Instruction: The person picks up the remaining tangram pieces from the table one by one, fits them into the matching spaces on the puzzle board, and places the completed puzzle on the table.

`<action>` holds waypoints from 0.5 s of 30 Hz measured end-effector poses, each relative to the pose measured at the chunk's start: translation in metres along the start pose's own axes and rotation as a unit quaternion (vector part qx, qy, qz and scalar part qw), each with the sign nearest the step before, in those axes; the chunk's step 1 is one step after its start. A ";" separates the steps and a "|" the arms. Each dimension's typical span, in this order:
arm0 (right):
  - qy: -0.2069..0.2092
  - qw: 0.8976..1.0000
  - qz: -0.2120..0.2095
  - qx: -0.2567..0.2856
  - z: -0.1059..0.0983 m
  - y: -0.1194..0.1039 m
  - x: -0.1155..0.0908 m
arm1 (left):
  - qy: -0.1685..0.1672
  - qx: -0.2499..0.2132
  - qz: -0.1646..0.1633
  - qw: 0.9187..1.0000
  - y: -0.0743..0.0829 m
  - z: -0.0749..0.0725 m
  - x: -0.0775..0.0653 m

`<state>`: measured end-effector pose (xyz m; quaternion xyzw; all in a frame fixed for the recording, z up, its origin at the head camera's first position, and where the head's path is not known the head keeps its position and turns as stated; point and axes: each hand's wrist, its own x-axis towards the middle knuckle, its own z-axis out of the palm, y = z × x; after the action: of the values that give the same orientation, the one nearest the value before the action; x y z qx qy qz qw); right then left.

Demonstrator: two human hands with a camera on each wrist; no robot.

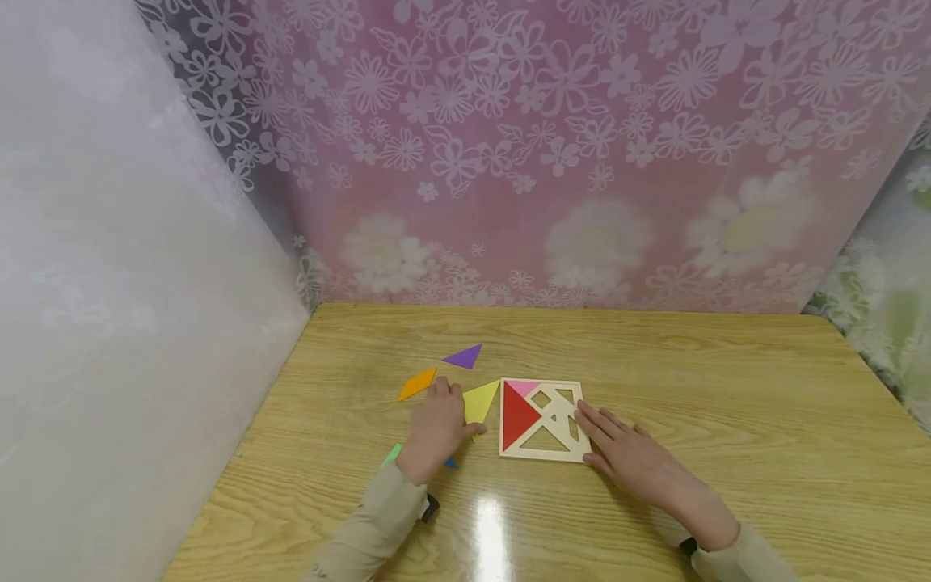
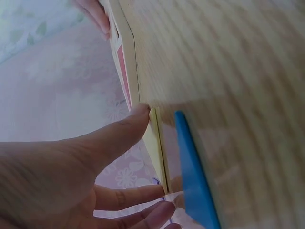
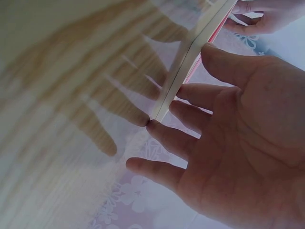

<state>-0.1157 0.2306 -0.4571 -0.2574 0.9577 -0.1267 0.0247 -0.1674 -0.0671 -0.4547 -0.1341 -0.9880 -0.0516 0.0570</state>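
Note:
My left hand (image 1: 436,422) pinches a yellow triangle (image 1: 482,401) by its edges, thumb at the near corner and fingertips on the far side. In the left wrist view the yellow triangle (image 2: 153,138) appears edge-on, close over the table. Just to its right lies a pale square tangram board (image 1: 545,456) with cut-out recesses. A red triangle (image 1: 518,417) and a pink piece (image 1: 522,388) sit in the board. My right hand (image 1: 634,457) rests against the board's right edge with its fingers extended. A blue piece (image 1: 452,463) lies partly hidden beneath the left wrist.
An orange parallelogram (image 1: 418,384) and a purple triangle (image 1: 464,356) lie beyond the left hand. Beside the left forearm a green piece (image 1: 391,454) is partly covered. A floral curtain (image 1: 509,202) hangs behind the wooden table (image 1: 698,364), and a pale sheet (image 1: 145,283) borders its left side.

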 end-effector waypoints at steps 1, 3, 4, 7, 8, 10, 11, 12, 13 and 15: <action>0.000 1.000 0.000 -0.002 0.000 0.000 0.000 | -0.003 0.001 -0.002 1.000 0.001 0.000 0.000; -0.001 1.000 0.001 -0.004 0.000 0.001 0.000 | -0.003 -0.003 -0.004 1.000 0.001 0.000 0.002; -0.001 1.000 0.001 -0.005 0.000 0.001 0.000 | -0.001 -0.005 -0.005 1.000 0.001 0.000 0.003; -0.002 1.000 0.000 -0.006 0.000 0.001 0.000 | 0.012 0.007 0.001 1.000 -0.001 0.001 0.006; -0.002 1.000 0.001 -0.006 0.000 0.001 0.000 | 0.016 0.010 0.002 1.000 -0.002 0.001 0.008; -0.003 1.000 0.001 -0.005 0.000 0.001 0.000 | 0.019 0.005 0.004 1.000 -0.004 0.001 0.010; -0.003 1.000 0.001 -0.005 -0.001 0.000 0.000 | 0.018 -0.001 0.003 1.000 -0.005 0.001 0.011; -0.003 1.000 0.001 -0.005 -0.001 0.000 0.000 | 0.016 -0.013 0.001 1.000 -0.005 0.001 0.012; -0.003 1.000 0.002 -0.005 -0.001 0.000 -0.001 | 0.012 -0.030 -0.001 0.999 -0.006 0.001 0.013; -0.003 1.000 0.002 -0.004 -0.001 0.000 -0.001 | 0.003 -0.071 -0.009 0.997 -0.007 0.001 0.015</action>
<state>-0.1151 0.2311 -0.4559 -0.2561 0.9586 -0.1218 0.0263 -0.1836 -0.0698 -0.4544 -0.1292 -0.9828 -0.1221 0.0499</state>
